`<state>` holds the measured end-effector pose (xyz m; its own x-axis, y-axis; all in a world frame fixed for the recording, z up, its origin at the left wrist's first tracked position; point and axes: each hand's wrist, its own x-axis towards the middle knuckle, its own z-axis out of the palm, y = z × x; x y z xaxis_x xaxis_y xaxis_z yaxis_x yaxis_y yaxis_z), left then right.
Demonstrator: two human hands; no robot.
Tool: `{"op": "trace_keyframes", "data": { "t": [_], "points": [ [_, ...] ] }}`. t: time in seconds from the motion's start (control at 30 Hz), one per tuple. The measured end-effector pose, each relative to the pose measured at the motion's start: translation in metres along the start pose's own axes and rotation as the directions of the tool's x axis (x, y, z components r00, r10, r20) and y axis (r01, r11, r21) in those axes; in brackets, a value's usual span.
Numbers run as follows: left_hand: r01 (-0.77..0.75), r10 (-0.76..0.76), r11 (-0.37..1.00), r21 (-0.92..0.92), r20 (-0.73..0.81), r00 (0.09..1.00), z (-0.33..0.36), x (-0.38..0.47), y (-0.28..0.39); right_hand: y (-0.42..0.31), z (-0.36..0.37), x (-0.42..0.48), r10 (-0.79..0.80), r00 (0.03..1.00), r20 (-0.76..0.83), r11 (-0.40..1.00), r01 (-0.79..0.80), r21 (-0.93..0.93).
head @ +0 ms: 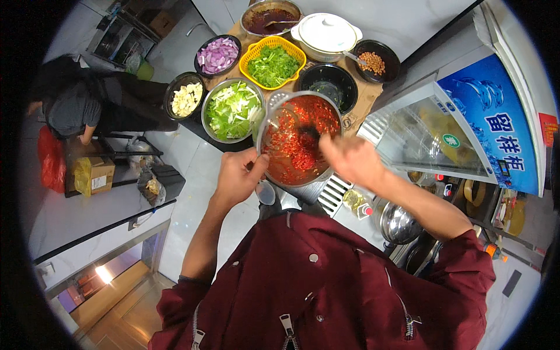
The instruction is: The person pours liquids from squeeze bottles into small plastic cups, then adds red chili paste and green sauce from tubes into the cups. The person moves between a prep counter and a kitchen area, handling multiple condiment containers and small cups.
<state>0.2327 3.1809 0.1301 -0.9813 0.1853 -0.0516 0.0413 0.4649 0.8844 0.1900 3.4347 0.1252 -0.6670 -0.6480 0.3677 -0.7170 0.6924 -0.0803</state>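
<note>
A metal pot (299, 139) holds chopped red chilli (302, 158) in a reddish, oily mix and stands before me at the table's near edge. My left hand (241, 173) pinches the pot's near left rim, thumb on top. Over its right side my right hand (350, 158) is closed and blurred by motion. A dark, blurred utensil (309, 134) reaches from it into the chilli; its exact kind cannot be made out. Left of the pot, a metal bowl (233, 110) of chopped green stalks sits close by. Behind it stands a black bowl (329, 86) with green scraps.
Farther back are a yellow basket (273, 62) of chopped greens, purple onion (218, 55), garlic cloves (187, 100), a sauce bowl (270, 17), a lidded white pot (327, 35) and peanuts (372, 64). A glass-fronted fridge (433, 135) stands right. Another person (87, 100) bends at the left.
</note>
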Motion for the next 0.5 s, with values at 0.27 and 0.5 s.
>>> {"op": "trace_keyframes", "data": {
  "t": [0.27,0.5],
  "points": [
    [0.091,-0.109,0.941,-0.327,-0.036,0.993,-0.001,0.002,0.000,-0.035,0.002,0.039,0.468,0.883,0.043,0.872,-0.469,0.136],
    [-0.025,0.001,0.956,-0.293,-0.079,0.997,-0.008,0.004,-0.002,-0.066,-0.030,0.066,0.102,0.993,-0.060,0.985,-0.092,0.143]
  ]
}}
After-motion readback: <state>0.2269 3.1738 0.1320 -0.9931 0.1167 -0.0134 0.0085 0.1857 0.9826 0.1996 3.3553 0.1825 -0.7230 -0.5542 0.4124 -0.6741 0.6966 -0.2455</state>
